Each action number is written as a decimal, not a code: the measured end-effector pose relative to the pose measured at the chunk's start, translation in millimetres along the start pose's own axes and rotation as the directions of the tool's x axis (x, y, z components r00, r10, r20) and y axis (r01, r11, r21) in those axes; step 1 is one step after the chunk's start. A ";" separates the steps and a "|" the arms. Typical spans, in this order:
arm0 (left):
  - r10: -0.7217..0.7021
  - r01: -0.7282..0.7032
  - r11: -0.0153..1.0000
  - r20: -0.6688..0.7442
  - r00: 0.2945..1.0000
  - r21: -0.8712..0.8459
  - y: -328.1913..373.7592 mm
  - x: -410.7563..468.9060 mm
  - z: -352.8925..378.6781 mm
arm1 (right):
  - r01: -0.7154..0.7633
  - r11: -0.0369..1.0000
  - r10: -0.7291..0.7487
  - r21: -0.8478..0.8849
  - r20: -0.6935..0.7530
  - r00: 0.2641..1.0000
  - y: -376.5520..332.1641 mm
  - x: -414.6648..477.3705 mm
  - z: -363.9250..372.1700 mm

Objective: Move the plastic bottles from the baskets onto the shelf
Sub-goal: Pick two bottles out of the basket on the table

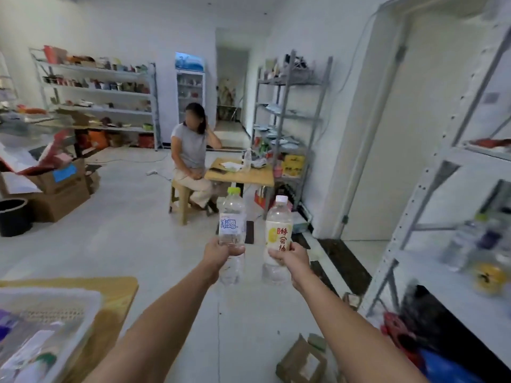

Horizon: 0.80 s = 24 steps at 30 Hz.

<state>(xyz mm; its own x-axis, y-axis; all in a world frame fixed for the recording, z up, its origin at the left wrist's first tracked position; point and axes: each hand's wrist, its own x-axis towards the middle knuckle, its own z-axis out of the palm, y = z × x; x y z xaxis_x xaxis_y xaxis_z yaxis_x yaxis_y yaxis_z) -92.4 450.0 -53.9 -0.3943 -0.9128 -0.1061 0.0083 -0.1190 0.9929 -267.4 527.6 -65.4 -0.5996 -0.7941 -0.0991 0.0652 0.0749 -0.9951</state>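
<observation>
My left hand (218, 254) grips a clear plastic bottle (232, 219) with a green cap and a white-blue label, held upright in front of me. My right hand (293, 257) grips a second clear bottle (278, 228) with a white cap and a yellow-white label, also upright. The two bottles stand side by side in the air, a small gap between them. A white basket (80, 308) with several blurred bottles sits on a wooden table at the lower left. The white metal shelf (442, 283) stands at the right, with several bottles (470, 244) on it.
A person sits on a stool (179, 197) at a small wooden table (243, 175) straight ahead. A cardboard box (302, 360) lies on the floor near my right arm. Cardboard boxes (60, 189) and a black bin (13, 217) are at the left. Grey racks line the back.
</observation>
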 end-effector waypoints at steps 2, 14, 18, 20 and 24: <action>0.011 -0.012 1.000 0.075 0.997 0.004 3.1 0.5 52.4 | 0.006 1.000 -0.006 0.007 -0.083 0.997 -7.4 -4.8 -51.5; 0.054 -0.075 0.997 0.535 0.843 0.017 6.7 -55.2 314.9 | 0.087 0.996 -0.070 0.008 -0.520 0.851 -26.8 -88.5 -306.0; 0.012 -0.054 0.997 0.622 0.783 0.049 -1.5 -83.7 375.3 | 0.110 0.994 -0.067 0.028 -0.639 0.767 -21.9 -129.7 -360.6; 0.006 -0.076 0.994 0.669 0.744 0.075 -5.7 -96.0 400.0 | 0.116 0.992 -0.055 0.043 -0.688 0.724 -19.6 -147.8 -380.2; -0.010 -0.088 0.992 0.755 0.656 0.089 -13.6 -119.0 440.1 | 0.127 0.990 -0.039 0.052 -0.780 0.625 -15.3 -178.9 -407.6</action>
<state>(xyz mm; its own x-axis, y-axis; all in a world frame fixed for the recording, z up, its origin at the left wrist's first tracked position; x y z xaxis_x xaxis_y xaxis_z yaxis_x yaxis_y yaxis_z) -450.0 732.1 -30.9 -0.9524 -0.3026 -0.0381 -0.0391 -0.0028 0.9992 -486.3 914.4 -35.2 -0.9992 -0.0285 -0.0284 0.0301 -0.0584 -0.9978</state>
